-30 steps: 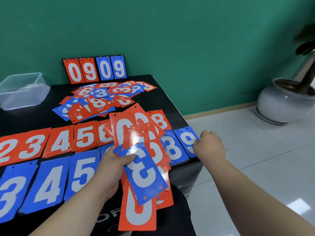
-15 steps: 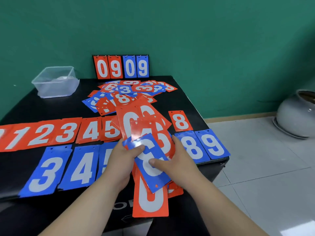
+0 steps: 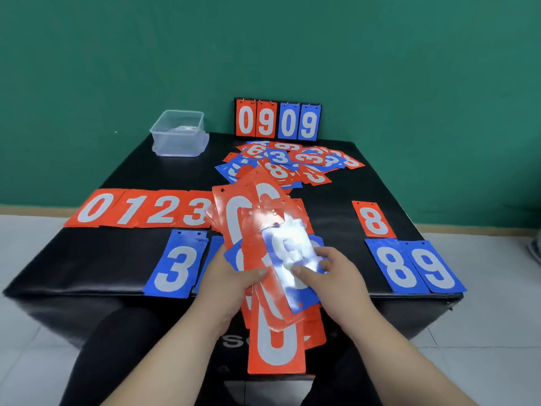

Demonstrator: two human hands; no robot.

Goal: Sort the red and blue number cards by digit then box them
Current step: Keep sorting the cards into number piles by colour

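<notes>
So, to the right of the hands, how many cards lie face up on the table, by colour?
Red: 1, the red 8
Blue: 2, the blue 8 and the blue 9
Total: 3

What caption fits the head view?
Left hand and right hand hold a stack of number cards over sorted rows on a table.

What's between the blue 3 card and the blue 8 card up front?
Head view: the left hand and right hand, holding a fanned stack of red and blue cards, cover most of that stretch.
</notes>
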